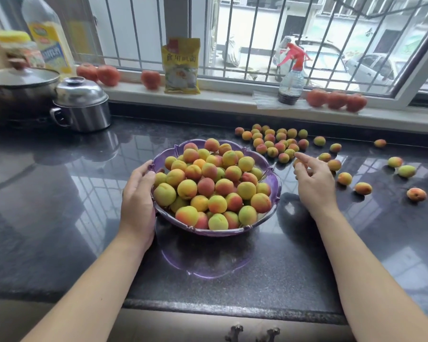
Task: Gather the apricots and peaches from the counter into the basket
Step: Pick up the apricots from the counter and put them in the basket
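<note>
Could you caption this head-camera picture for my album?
Left hand steadies the heaped purple basket while the right hand picks an apricot off the counter.

— Where does the single view sit?
— At head height, looking forward and down over the dark tabletop [59, 193], wide-angle, so the edges bow.
— How near?
— Close: both forearms enter from the bottom edge, and the purple basket [277, 191] sits mid-frame.
— And farther off?
— The windowsill [232, 93] and barred window [257, 33] fill the top.
</note>
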Demonstrator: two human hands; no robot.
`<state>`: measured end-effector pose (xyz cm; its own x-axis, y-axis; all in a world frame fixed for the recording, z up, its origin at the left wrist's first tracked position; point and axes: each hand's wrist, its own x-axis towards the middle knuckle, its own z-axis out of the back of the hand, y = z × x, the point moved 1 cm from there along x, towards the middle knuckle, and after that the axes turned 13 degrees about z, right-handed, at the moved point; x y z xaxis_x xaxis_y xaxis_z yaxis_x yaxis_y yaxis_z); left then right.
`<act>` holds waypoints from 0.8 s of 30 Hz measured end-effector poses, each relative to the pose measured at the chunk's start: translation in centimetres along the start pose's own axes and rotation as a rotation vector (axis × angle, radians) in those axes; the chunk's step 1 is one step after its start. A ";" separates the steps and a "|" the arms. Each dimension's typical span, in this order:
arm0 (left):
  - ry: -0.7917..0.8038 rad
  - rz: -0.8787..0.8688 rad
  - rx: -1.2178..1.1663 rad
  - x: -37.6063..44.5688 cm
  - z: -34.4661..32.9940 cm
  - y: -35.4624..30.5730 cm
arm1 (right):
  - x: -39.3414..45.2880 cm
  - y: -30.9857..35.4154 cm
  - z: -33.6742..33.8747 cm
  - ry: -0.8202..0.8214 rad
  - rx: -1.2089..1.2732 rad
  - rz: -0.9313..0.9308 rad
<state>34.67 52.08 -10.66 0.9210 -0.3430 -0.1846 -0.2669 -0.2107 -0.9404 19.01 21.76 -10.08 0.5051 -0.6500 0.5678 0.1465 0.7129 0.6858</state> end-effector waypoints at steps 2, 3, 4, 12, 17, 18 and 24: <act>-0.006 -0.003 0.014 0.2 0.1 0.1 | 0.0 0.2 0.1 -0.008 0.045 0.002; -0.013 -0.005 0.019 0.2 0.1 0.1 | 0.1 0.6 0.2 -0.017 0.071 -0.002; -0.022 -0.005 0.021 0.2 0.1 0.1 | 0.3 1.2 0.3 -0.025 0.096 0.004; -0.045 -0.014 -0.030 0.7 0.2 0.3 | 3.2 12.8 -2.9 0.402 0.110 0.300; -0.040 -0.002 -0.026 0.8 0.3 0.4 | 2.8 18.8 -8.1 0.699 0.024 0.493; -0.046 -0.002 -0.028 0.9 0.3 0.4 | 2.5 19.5 -9.1 0.744 0.001 0.531; -0.070 -0.003 0.006 1.0 0.4 0.4 | 1.7 21.2 -11.9 0.865 -0.140 0.651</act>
<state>35.61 52.04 -11.34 0.9395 -0.2773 -0.2010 -0.2625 -0.2062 -0.9427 33.10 38.84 0.01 0.9398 0.2289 0.2536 -0.2979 0.9125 0.2805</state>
